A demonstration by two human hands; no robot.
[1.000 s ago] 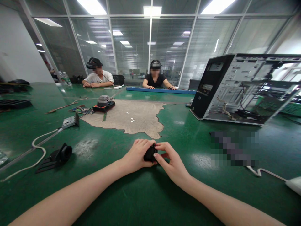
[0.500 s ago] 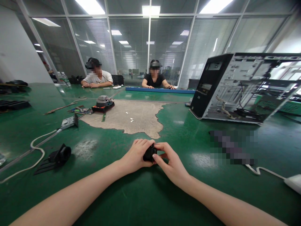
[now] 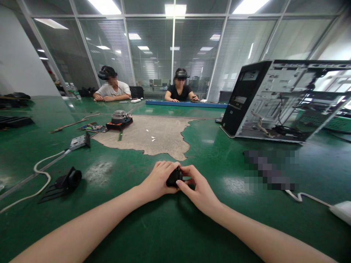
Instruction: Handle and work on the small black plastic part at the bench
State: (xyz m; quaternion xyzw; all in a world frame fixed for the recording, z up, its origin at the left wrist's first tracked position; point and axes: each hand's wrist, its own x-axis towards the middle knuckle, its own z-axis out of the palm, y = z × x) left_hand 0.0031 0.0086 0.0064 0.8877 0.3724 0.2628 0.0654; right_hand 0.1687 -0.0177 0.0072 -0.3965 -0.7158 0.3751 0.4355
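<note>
A small black boxy part (image 3: pixel 173 177) sits between my two hands just above or on the green table (image 3: pixel 153 230); I cannot make out its exact kind. My left hand (image 3: pixel 157 179) is wrapped over its left side and top. With thumb and index finger, my right hand (image 3: pixel 197 184) grips its right edge. The fingers cover much of the part, and its underside is hidden. Beyond the hands lies a worn beige patch (image 3: pixel 161 135) of the tabletop, with small white scraps on it.
An opened computer case (image 3: pixel 246 102) stands at the right, near a blurred-out dark strip (image 3: pixel 270 170) with a white cable. On the left lie a black bracket-like part (image 3: pixel 68 180), a metal piece (image 3: pixel 79 141) and a cooler with fan (image 3: pixel 120 120). Two people sit across the table.
My hands keep their grip on the black part with hardly any movement. Across the table, the person in black has raised one hand slightly. The view has shifted a little.
</note>
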